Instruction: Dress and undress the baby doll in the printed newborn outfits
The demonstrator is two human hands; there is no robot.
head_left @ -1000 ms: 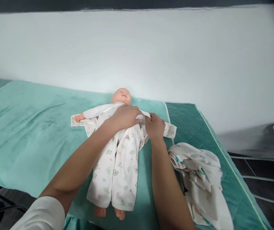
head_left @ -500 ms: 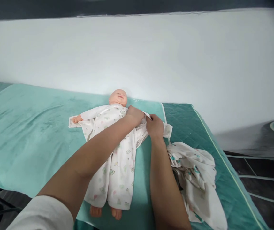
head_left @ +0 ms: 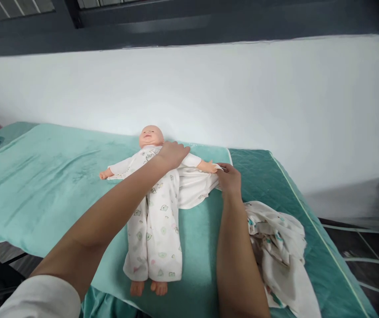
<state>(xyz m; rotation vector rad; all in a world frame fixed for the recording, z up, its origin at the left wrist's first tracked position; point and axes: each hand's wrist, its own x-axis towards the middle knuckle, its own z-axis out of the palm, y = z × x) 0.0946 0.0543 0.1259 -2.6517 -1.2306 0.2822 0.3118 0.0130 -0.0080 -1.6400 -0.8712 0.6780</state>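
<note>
A baby doll (head_left: 151, 137) lies on its back in white printed trousers (head_left: 163, 229), its arms spread. My left hand (head_left: 175, 154) lies across the doll's upper arm on the right side, its fingers curled over the white sleeve; the fingertips are partly hidden. Beside the doll's small hand (head_left: 208, 167), my right hand (head_left: 229, 177) pinches the edge of a white baby shirt (head_left: 194, 187). That shirt half spreads out under the doll's arm, its plain inner side showing. The doll's other hand (head_left: 105, 174) lies free on the mat.
Under the doll is a light green mat (head_left: 60, 190) on a darker green quilted pad (head_left: 259, 172). A crumpled white cloth with teal marks (head_left: 282, 247) lies to the right of my right forearm. Behind the bed stands a white wall (head_left: 192, 92).
The shirt sleeve has come off the doll's arm, whose small hand now shows. My right hand has moved right with the cloth; my left moved slightly left. The view has tilted up.
</note>
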